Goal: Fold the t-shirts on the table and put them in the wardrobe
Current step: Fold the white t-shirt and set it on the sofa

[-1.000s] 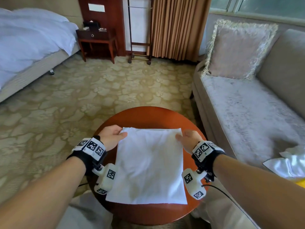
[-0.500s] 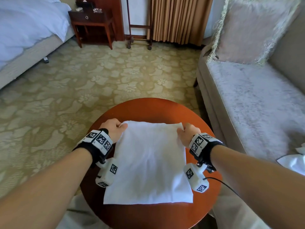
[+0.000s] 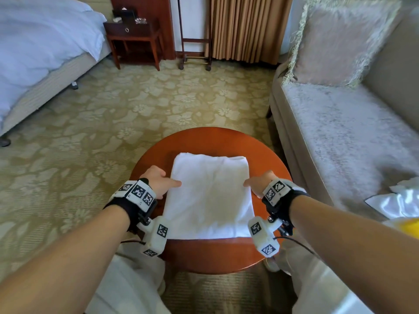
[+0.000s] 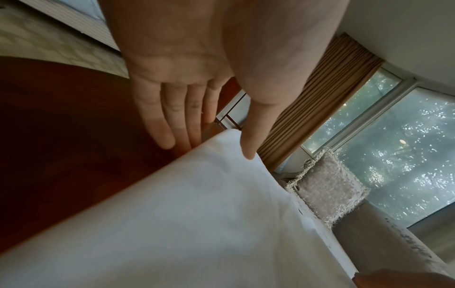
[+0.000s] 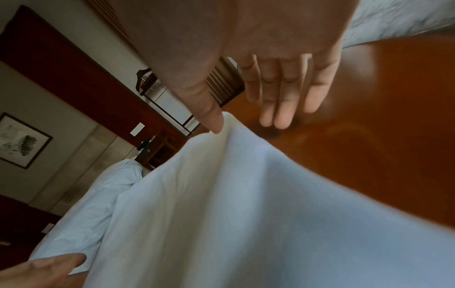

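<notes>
Both hands flank the folded t-shirt [image 3: 209, 196] lying flat on the round surface [image 3: 210, 254]: left hand [image 3: 158, 183] and right hand [image 3: 258, 183] have fingers extended and released, thumbs touching its side edges. Folding looks nearly finished; next likely calls for sliding fingers underneath to lift it toward the wardrobe.

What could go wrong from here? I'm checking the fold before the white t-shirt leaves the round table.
The left hand and right hand only touch the side edges of the white t-shirt with straight fingers, so a lift without a proper hold could let the fold open. Its near edge lies close to the front rim of the round table, so a pull toward the person could drag it off.
</notes>
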### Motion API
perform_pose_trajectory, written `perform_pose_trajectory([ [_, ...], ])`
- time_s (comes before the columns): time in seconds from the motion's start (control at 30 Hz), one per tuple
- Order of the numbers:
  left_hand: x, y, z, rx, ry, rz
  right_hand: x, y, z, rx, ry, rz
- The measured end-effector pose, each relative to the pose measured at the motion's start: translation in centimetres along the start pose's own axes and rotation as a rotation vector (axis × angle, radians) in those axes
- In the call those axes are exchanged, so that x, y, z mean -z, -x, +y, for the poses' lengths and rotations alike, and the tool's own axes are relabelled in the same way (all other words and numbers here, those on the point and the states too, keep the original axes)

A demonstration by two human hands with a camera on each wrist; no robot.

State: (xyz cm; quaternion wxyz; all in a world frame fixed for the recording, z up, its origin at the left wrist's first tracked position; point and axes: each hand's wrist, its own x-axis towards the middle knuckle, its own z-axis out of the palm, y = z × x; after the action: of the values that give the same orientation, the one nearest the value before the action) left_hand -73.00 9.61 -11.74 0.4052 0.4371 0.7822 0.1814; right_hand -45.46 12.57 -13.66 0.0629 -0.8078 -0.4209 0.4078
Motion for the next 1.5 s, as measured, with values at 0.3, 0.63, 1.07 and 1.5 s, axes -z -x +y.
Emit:
perform_pose_trajectory([
  [0.3, -1.8, 7.2, -4.6, -0.025, -0.061, -0.004, -2.0, 7.1, 5.7, 0.027, -0.192, -0.015],
  [0.63, -3.0, 10.8, -7.4, -0.044, -0.283, 0.099, -3.3, 11.4, 9.0, 0.096, -0.035, 0.056],
  [1.07, -5.5, 11.8, -5.6, -0.312, -0.238, 0.193, -5.9, 11.4, 7.3, 0.279, 0.129, 0.169],
  [1.5, -6.4, 11.2, -6.4, -0.091, -0.415, 0.204, -6.1, 11.9, 8.6, 0.085, 0.128, 0.243],
])
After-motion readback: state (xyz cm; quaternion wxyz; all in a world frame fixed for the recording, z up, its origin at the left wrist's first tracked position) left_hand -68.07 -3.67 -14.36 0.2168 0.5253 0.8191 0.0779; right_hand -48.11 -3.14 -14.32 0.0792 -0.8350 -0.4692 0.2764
